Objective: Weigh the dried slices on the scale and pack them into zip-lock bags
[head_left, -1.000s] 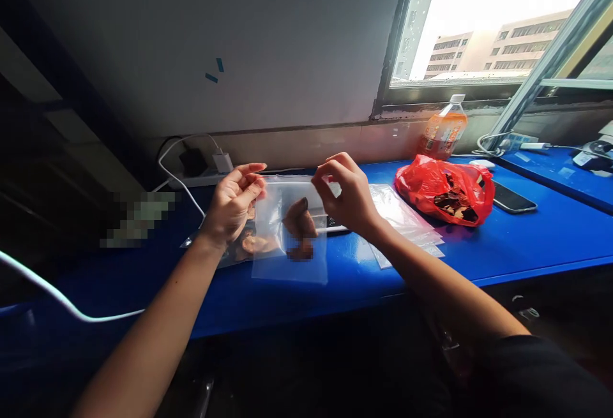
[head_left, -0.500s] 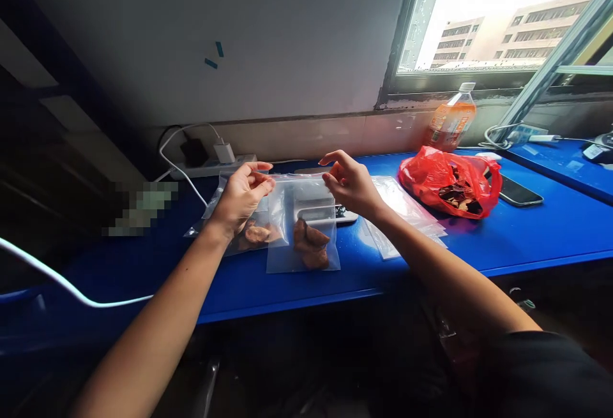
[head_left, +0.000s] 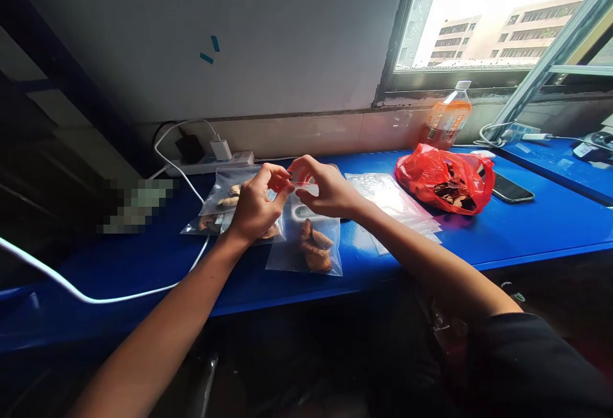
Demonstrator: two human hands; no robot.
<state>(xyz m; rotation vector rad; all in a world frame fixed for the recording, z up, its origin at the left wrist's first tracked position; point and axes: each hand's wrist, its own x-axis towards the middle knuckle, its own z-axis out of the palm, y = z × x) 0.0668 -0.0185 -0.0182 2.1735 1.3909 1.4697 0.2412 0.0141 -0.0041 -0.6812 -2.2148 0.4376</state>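
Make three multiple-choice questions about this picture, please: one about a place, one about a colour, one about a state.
1. Where does the orange bottle stand?
A. by the window, behind the red bag
B. beside the charger
C. on the floor

2. What colour is the table?
A. white
B. blue
C. green

3. How are the hands on the clear bag?
A. both pinch its top edge
B. only the left touches it
C. neither touches it

Answers: 1 A, it stands at the wall just behind the red bag. 2 B, the surface is bright blue. 3 A, the left hand and right hand meet at the bag's top.
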